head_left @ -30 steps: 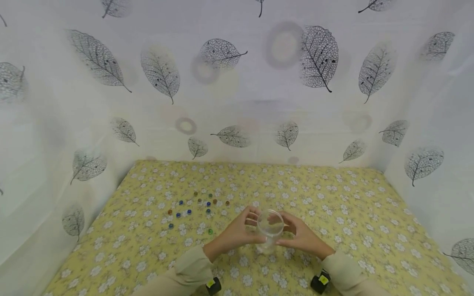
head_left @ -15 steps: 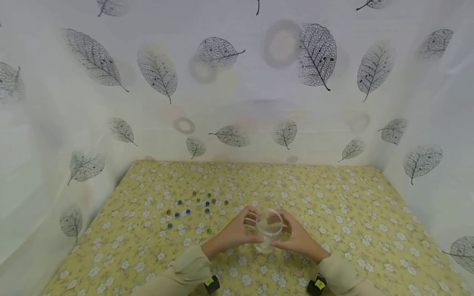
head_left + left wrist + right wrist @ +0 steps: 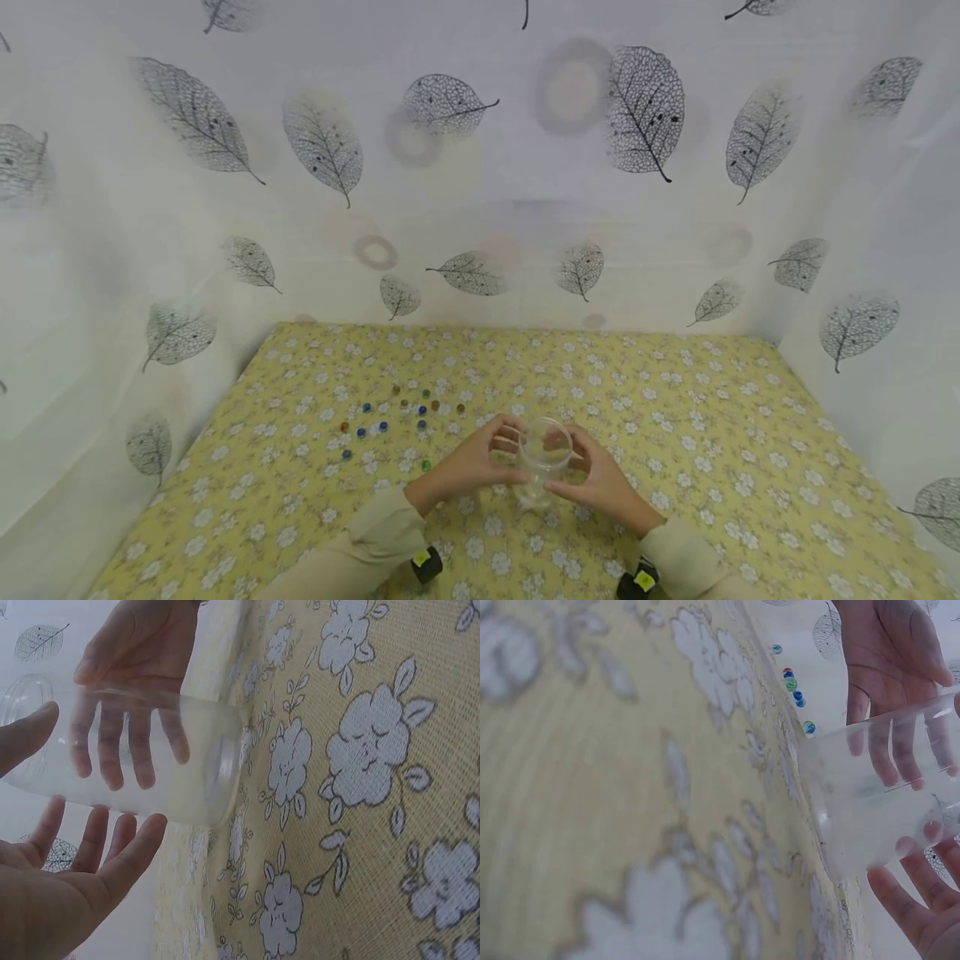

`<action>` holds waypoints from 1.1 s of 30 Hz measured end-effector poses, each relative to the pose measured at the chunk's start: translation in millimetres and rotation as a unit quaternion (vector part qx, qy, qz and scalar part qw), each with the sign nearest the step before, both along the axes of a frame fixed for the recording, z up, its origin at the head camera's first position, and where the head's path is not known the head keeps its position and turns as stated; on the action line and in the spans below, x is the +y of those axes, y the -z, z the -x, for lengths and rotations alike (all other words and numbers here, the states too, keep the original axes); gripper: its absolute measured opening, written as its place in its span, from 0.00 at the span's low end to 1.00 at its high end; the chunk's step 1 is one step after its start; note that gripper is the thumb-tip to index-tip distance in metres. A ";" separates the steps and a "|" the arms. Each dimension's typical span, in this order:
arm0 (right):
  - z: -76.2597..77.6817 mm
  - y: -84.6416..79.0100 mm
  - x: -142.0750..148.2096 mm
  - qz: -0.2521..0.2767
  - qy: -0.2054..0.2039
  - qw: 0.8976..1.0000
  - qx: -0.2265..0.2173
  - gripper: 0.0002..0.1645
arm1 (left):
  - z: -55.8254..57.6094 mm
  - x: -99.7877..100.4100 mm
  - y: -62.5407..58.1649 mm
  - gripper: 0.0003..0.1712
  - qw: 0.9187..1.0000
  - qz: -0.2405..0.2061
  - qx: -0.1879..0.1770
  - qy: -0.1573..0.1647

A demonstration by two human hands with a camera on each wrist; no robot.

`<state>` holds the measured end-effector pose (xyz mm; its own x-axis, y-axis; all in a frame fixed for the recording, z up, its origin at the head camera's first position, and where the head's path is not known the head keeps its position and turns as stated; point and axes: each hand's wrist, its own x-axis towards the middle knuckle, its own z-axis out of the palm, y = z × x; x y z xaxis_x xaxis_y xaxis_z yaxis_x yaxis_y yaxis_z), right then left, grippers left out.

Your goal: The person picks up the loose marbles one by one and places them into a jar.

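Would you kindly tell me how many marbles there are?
13 marbles, all on the cloth left of the jar: seven farthest back, four midway, two nearest. The left hand may hide others.

The jar (image 3: 537, 463) is clear and smooth, either glass or plastic — which of the two cannot be told — with soft glints where it catches the light. The marbles (image 3: 383, 426) look like glass, glossy and rounded. The tablecloth (image 3: 375, 847) is matt cloth with a visible, slightly rough weave. The curtain (image 3: 480, 196) looks thin and mostly smooth, with a faint sheen. The sleeves (image 3: 384, 527) are matt, creased cloth; the black boxes (image 3: 427, 567) at the wrists look like plastic.
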<state>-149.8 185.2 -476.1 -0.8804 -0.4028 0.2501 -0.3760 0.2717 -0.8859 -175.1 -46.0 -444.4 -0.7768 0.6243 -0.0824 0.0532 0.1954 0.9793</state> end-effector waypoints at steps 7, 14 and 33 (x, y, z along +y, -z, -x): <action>0.9 -1.5 -0.1 -0.007 0.015 1.000 -0.019 0.37 | 7.7 -14.3 -1.2 0.29 0.998 0.031 0.050 0.011; 3.6 -3.4 -1.3 -0.023 0.022 0.999 -0.019 0.37 | 29.3 -53.2 -14.0 0.25 0.992 0.068 0.105 0.000; 3.3 -7.2 -0.7 -0.028 0.014 0.999 -0.018 0.37 | 70.4 -105.0 -17.5 0.10 0.930 0.272 0.225 -0.100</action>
<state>-153.1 184.6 -468.9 -0.8991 -0.3910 0.1966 -0.3365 0.3304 -0.8818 -245.5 -150.9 -426.9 -0.9055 0.4241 0.0171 0.3424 0.7060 0.6199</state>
